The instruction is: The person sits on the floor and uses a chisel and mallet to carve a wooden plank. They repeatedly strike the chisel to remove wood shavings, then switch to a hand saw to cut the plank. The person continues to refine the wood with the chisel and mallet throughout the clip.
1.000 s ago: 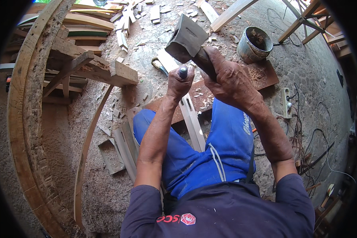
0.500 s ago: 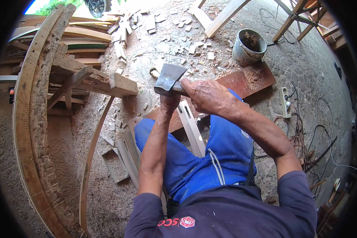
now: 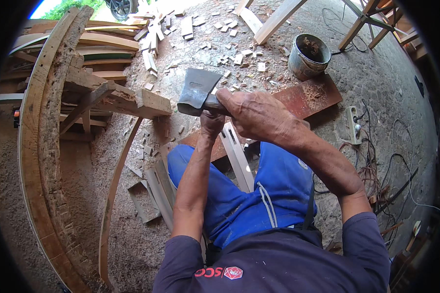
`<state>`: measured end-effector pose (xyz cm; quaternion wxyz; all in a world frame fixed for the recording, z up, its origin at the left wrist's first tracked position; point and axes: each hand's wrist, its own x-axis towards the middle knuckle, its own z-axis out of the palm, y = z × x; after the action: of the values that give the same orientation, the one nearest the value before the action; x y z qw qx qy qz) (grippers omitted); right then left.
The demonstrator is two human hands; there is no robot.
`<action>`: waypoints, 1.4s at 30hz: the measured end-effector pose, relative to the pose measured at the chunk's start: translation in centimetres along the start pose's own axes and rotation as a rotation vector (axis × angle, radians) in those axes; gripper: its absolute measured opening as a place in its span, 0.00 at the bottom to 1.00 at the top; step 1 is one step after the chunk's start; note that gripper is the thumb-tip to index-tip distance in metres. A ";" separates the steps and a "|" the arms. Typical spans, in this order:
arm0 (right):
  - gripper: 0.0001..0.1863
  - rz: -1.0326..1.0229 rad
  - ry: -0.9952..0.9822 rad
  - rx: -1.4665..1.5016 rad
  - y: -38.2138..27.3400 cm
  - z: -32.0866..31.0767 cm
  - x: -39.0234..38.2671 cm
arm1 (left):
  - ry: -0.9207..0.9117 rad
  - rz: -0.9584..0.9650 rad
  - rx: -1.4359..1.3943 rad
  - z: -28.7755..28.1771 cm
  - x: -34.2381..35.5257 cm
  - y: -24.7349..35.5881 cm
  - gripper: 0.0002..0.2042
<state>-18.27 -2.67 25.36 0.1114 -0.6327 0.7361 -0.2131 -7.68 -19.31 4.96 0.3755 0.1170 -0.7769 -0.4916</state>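
My right hand is closed around the short handle of a hatchet, close below its grey steel head. Just under the hatchet, my left hand is a fist; the hatchet hides its upper part and whatever it grips. Below both hands, a pale wooden bar with dark slots cut near its far end lies between my knees. Its far part rests over a reddish-brown plank strewn with shavings.
A worn bucket stands at the far right of the plank. A white power strip and tangled cables lie to the right. A heavy timber beam and a curved wooden frame fill the left. Wood offcuts litter the floor ahead.
The hatchet head has shifted a little left and toward the far side, and now covers the pale, dark-ringed end that showed beyond it. My left hand stays nearly in place.
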 end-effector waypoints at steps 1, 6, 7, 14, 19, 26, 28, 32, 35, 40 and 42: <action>0.14 -0.041 0.095 0.014 -1.0 -1.2 0.1 | 0.041 0.002 -0.048 -0.2 0.7 1.3 0.02; 0.17 0.074 -0.148 -0.135 -1.1 1.0 1.0 | -0.022 0.057 0.168 -1.3 -0.9 -1.4 0.08; 0.18 0.122 -0.207 -0.055 0.4 2.4 0.8 | -0.021 -0.012 0.041 -0.3 -0.8 -1.2 0.10; 0.17 0.079 0.090 0.125 -1.4 0.2 -0.1 | -0.076 -0.140 -0.102 -1.4 -0.3 0.3 0.04; 0.18 0.144 -0.273 0.027 1.8 2.1 -1.2 | 0.108 0.124 0.129 1.1 -1.5 2.9 0.06; 0.19 0.210 0.151 0.446 1.9 3.4 -4.0 | 0.053 -0.219 -0.297 0.0 2.0 3.7 0.06; 0.20 0.235 0.179 0.460 1.8 2.5 -4.5 | -0.038 -0.193 -0.260 0.2 3.5 4.2 0.06; 0.21 0.256 0.218 0.523 1.8 2.4 -5.5 | -0.071 -0.153 -0.117 1.3 3.6 5.4 0.07; 0.22 0.253 0.193 0.555 1.8 3.0 -6.0 | -0.044 -0.106 -0.097 0.2 2.4 -1.0 0.05; 0.21 0.308 0.194 0.605 2.0 3.3 -6.8 | 0.005 -0.100 -0.072 1.2 2.6 2.6 0.13; 0.23 0.361 0.144 0.636 1.5 2.8 -6.8 | 0.008 -0.103 -0.064 1.3 2.3 2.1 0.14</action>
<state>-17.17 3.68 21.51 0.2860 -0.4099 0.7387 -0.4522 -9.76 -18.68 7.54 0.3563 0.1467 -0.7523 -0.5344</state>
